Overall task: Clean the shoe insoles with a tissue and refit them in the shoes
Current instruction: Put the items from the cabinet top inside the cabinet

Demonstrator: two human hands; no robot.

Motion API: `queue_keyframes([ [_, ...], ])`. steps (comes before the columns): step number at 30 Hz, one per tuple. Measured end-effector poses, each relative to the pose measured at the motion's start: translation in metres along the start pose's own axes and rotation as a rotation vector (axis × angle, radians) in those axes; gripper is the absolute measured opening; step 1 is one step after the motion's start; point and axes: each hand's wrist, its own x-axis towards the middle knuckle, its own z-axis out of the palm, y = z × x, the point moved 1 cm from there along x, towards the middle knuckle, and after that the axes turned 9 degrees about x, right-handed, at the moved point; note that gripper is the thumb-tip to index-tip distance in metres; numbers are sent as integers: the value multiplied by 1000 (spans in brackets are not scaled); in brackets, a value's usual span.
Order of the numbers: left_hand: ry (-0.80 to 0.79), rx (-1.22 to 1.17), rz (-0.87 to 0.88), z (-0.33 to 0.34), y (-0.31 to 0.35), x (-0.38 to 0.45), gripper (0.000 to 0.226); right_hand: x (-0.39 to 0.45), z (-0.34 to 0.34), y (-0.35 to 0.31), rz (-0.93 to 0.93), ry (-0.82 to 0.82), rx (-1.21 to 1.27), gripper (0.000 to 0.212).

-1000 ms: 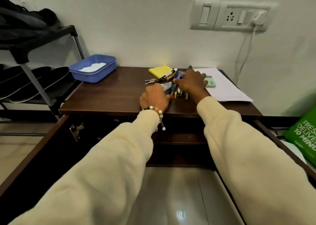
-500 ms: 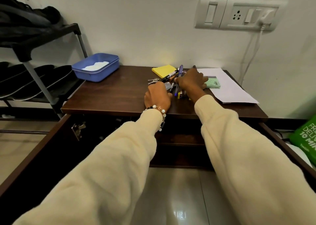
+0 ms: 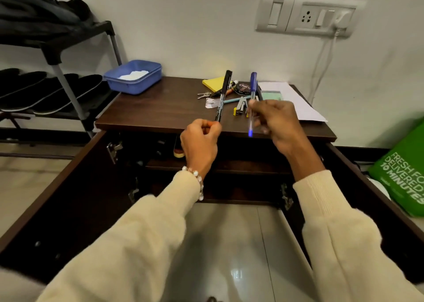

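My left hand (image 3: 199, 141) pinches the lower end of a black marker (image 3: 223, 95), which stands upright above the front edge of the dark wooden cabinet top (image 3: 160, 111). A blue pen (image 3: 252, 101) is gripped in my right hand (image 3: 277, 124), also held upright, just right of the marker. White tissue lies in a blue plastic tub (image 3: 134, 76) at the back left of the top. Dark shoes (image 3: 46, 92) lie on the lower shelf of a rack at the left. No insole is visible.
Keys (image 3: 203, 95), a yellow sticky pad (image 3: 213, 82), a stapler (image 3: 241, 105), a round black tin (image 3: 244, 87) and white paper (image 3: 296, 101) lie on the top. Both cabinet doors (image 3: 52, 193) stand open toward me. A green bag (image 3: 401, 173) sits at the right. A wall socket (image 3: 305, 16) has a cable hanging.
Both hands have lifted off the clutter and drawn back toward me, the left now holding the black marker and the right the blue pen. The camera has moved closer.
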Motion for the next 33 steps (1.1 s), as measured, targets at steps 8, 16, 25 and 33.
queue_keyframes([
  [8, 98, -18, 86, 7, -98, -96, 9, -50, -4, 74, 199, -302, -108, 16],
  [16, 23, 267, -200, 37, -149, -76, 15, -15, 11, 146, 335, -82, -316, 24],
  [25, -175, 499, -247, 84, -122, 21, 26, 65, 36, 199, 393, 55, -454, 27],
  [33, -188, 519, -234, 104, -132, 35, 23, 83, 44, 199, 336, 33, -794, 44],
])
